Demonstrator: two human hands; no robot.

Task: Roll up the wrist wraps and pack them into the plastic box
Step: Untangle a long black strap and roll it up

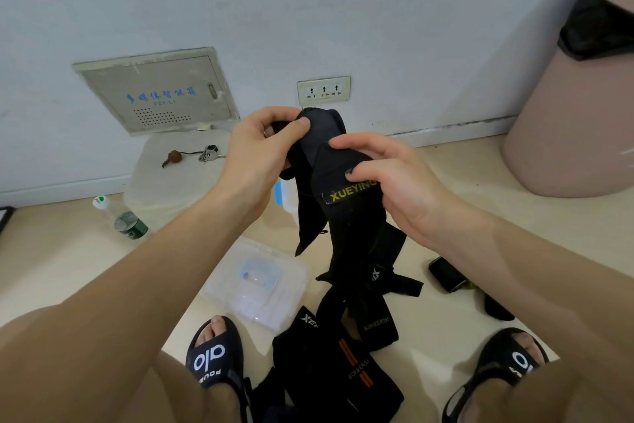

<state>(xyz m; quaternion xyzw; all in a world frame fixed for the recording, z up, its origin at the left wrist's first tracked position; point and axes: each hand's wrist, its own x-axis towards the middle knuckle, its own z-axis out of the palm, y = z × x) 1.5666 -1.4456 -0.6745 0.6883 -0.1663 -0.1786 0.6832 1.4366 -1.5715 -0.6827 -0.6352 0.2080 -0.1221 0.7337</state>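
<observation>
While both hands pinch one black XUEYING wrist wrap mid-air, left hand at its top end, right hand by the label, BOKEERSI wraps heaped on the floor between the sandals, clear plastic box lid just beyond.

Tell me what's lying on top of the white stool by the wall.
On the white stool lie a bunch of keys and a brown bead charm. The left hand hides its right edge.
</observation>
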